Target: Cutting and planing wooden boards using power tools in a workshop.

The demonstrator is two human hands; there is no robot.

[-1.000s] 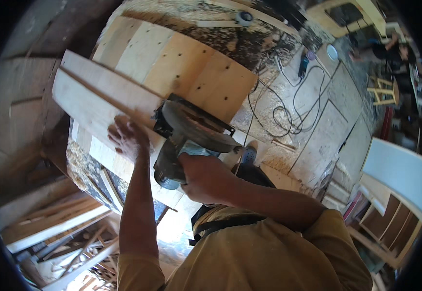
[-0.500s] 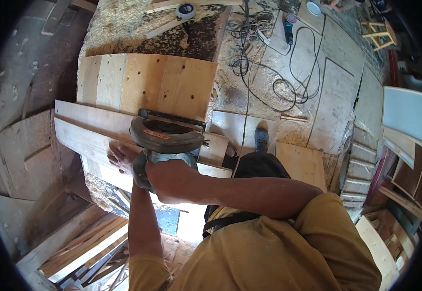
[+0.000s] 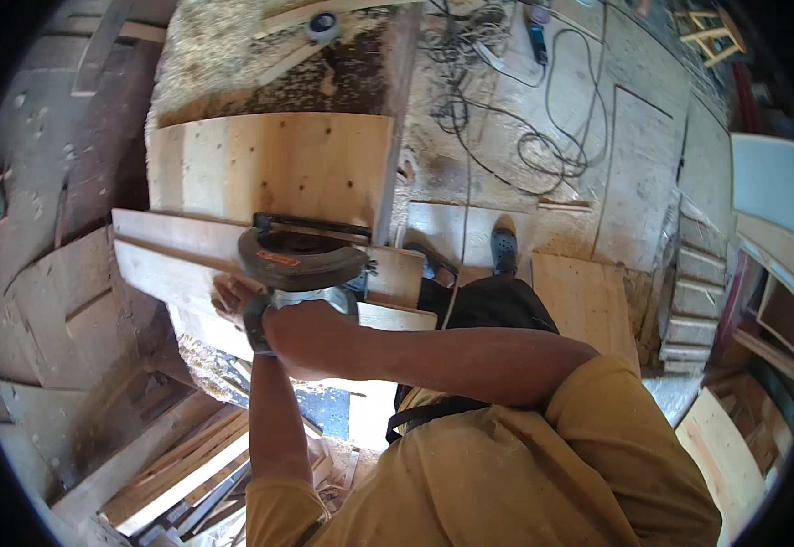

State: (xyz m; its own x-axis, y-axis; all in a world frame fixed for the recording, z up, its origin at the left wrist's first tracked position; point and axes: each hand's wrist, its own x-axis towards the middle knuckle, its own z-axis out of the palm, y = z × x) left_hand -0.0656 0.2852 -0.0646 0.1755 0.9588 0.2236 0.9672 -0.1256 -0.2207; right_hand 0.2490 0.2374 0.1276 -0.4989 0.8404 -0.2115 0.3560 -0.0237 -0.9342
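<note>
My right hand (image 3: 304, 334) is closed around the rear handle of a circular saw (image 3: 298, 260) with a dark, rounded guard. The saw sits across a pale plank (image 3: 171, 262), toward its right end. Flat on this plank, left of the saw, lies my left hand (image 3: 233, 297) with its fingers apart, partly hidden by the saw handle. A second plank (image 3: 178, 224) runs along the far side of the first. Beyond them is a wide panel of joined boards (image 3: 260, 159). The blade and any cut line are hidden under the guard.
Wood shavings and a round tape roll (image 3: 323, 25) lie on the far part of the bench. Tangled cables (image 3: 552, 150) and a blue angle grinder (image 3: 537, 41) are on the floor at right. Scrap lumber (image 3: 178, 465) is stacked near left. My shoe (image 3: 503, 251) stands right of the bench.
The view has shifted a little, so the bench and planks appear lower. The saw appears slightly further left. Both hands keep their hold, and my other foot now shows more.
</note>
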